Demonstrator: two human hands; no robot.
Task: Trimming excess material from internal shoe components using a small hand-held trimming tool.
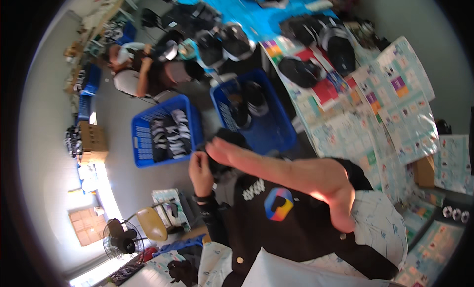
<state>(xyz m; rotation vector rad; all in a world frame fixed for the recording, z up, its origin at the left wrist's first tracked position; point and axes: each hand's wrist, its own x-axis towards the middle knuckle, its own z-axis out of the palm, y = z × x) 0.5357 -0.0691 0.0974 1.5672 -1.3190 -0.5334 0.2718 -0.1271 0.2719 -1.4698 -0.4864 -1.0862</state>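
My right hand [301, 181] reaches large across the middle, close to the camera, its fingers stretched out together to the left and the thumb pointing down. Nothing shows in its grasp. Just left of those fingertips, my left hand [201, 174] is raised with its fingers curled together. What they pinch, if anything, is too small to make out. A dark object [230, 137] lies behind the right fingertips, partly covered; I cannot tell its kind. Below my hands is a dark apron [259, 235] with a colourful round emblem.
A blue basket [140, 151] holds several black-and-white shoes; another blue basket [284, 134] holds dark shoes. Black shoes [298, 72] lie on the sheet-covered table [335, 134] at right. A blue-covered table [222, 8] stands beyond. A person [129, 79] sits far left. A fan [123, 240] stands lower left.
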